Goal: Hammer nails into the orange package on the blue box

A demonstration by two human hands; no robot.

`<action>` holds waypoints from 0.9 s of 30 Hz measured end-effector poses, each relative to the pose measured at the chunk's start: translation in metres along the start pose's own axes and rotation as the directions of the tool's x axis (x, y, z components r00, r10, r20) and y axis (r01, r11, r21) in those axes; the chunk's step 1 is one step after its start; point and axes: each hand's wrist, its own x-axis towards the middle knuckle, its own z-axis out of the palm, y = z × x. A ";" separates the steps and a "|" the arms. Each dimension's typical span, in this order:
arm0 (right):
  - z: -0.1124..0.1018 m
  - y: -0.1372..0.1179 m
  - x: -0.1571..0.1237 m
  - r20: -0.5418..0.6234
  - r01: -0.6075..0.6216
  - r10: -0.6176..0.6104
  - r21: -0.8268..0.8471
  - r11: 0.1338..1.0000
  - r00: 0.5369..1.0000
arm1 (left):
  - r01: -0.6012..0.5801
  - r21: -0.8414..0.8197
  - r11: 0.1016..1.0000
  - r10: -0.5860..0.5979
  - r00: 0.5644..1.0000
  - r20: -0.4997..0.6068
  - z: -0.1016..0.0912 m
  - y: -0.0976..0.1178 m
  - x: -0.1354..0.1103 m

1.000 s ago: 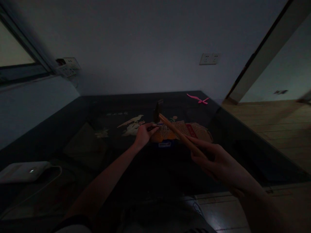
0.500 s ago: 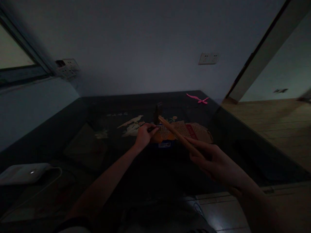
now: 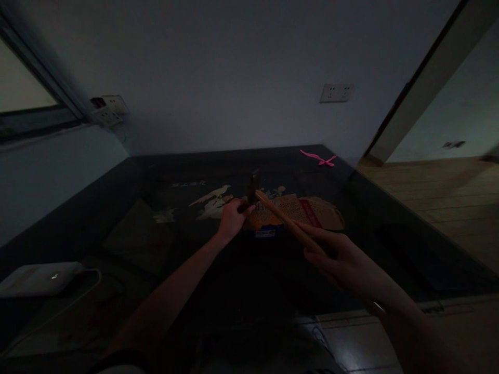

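Observation:
My right hand (image 3: 343, 257) is closed round the wooden handle of a hammer (image 3: 286, 221), which slants up and left. The dark hammer head is at the far end, close by the fingers of my left hand (image 3: 233, 215). Those left fingers are pinched on a small dark thing (image 3: 244, 208) that is too dim to name. Beneath the hammer lies a flat piece of brown cardboard (image 3: 288, 206) with a printed pattern and a red stripe. At its near left edge is a patch of orange and blue print (image 3: 265, 228).
Pink ribbon-like strips (image 3: 322, 160) lie at the back right of the dark table (image 3: 202, 161). A white device with a cable (image 3: 47, 278) sits at the left. A dark flat object (image 3: 421, 254) rests at the right. Wall sockets (image 3: 336, 93) are behind.
The hammer head has dropped slightly towards the cardboard and my left fingers and looks sharper now. My left hand has stayed almost in place; the whole view has shifted a little.

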 end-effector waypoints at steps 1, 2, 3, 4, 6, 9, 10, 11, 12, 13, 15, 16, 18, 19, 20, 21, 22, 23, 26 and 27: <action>0.000 0.000 -0.002 -0.004 -0.016 0.016 0.016 1.000 1.000 | 0.005 -0.015 1.000 -0.005 1.000 0.012 -0.001 0.001 0.000; -0.001 0.000 -0.004 -0.018 -0.036 0.036 0.032 0.999 0.999 | 0.011 -0.038 0.999 -0.010 1.000 0.027 -0.002 0.001 0.001; -0.002 0.000 -0.006 -0.033 -0.053 0.054 0.050 0.997 0.998 | 0.017 -0.065 0.998 -0.015 0.999 0.043 -0.002 0.002 0.001; -0.003 0.000 -0.009 -0.049 -0.062 0.066 0.070 0.996 0.997 | 0.023 -0.090 0.996 -0.018 0.998 0.057 -0.003 0.002 0.002; -0.004 0.002 -0.014 -0.083 -0.058 0.068 0.115 0.992 0.994 | 0.034 -0.114 0.993 -0.025 0.997 0.072 -0.003 0.005 0.003; -0.005 0.007 -0.018 -0.132 -0.063 0.092 0.205 0.977 0.987 | 0.042 -0.107 0.993 -0.033 0.996 0.087 -0.005 0.009 0.004; -0.005 0.009 -0.019 -0.159 -0.073 0.112 0.237 0.969 0.981 | 0.041 -0.099 0.994 -0.032 0.996 0.089 -0.006 0.010 0.004; -0.004 0.011 -0.020 -0.183 -0.079 0.131 0.268 0.960 0.974 | 0.039 -0.091 0.995 -0.031 0.995 0.091 -0.006 0.011 0.004; -0.004 0.014 -0.020 -0.200 -0.081 0.145 0.300 0.951 0.969 | 0.036 -0.081 0.996 -0.028 0.995 0.092 -0.007 0.012 0.004; -0.003 0.016 -0.021 -0.211 -0.073 0.150 0.331 0.941 0.966 | 0.031 -0.071 0.997 -0.024 0.995 0.093 -0.008 0.012 0.004; 0.000 0.022 -0.024 -0.236 -0.031 0.135 0.401 0.916 0.962 | 0.012 -0.051 0.999 -0.007 0.995 0.097 -0.010 0.013 0.004; 0.001 0.026 -0.026 -0.254 0.000 0.126 0.442 0.897 0.959 | -0.005 -0.042 0.999 0.009 0.994 0.107 -0.011 0.013 0.003; 0.005 0.034 -0.029 -0.298 0.060 0.118 0.529 0.847 0.947 | -0.051 -0.019 0.999 0.053 0.991 0.126 -0.014 0.014 0.003; 0.008 0.039 -0.030 -0.311 0.089 0.114 0.570 0.817 0.944 | -0.076 -0.007 0.997 0.076 0.989 0.130 -0.016 0.015 0.004; 0.010 0.044 -0.031 -0.312 0.114 0.105 0.609 0.785 0.944 | -0.098 0.002 0.995 0.097 0.987 0.131 -0.018 0.015 0.004; 0.012 0.049 -0.031 -0.299 0.135 0.086 0.646 0.751 0.950 | -0.114 0.009 0.993 0.112 0.986 0.126 -0.021 0.016 0.004; 0.014 0.053 -0.031 -0.279 0.154 0.058 0.679 0.717 0.959 | -0.127 0.014 0.992 0.125 0.986 0.111 -0.024 0.016 0.005; 0.015 0.057 -0.031 -0.248 0.161 0.028 0.706 0.689 0.968 | -0.141 0.019 0.990 0.138 0.986 0.095 -0.027 0.016 0.006; 0.019 0.061 -0.030 -0.114 0.101 -0.022 0.760 0.642 0.993 | -0.148 0.018 0.989 0.147 0.988 0.056 -0.038 0.010 0.007; 0.020 0.062 -0.030 -0.110 0.092 -0.010 0.774 0.626 0.994 | -0.137 0.000 0.991 0.137 0.989 0.049 -0.042 0.006 0.007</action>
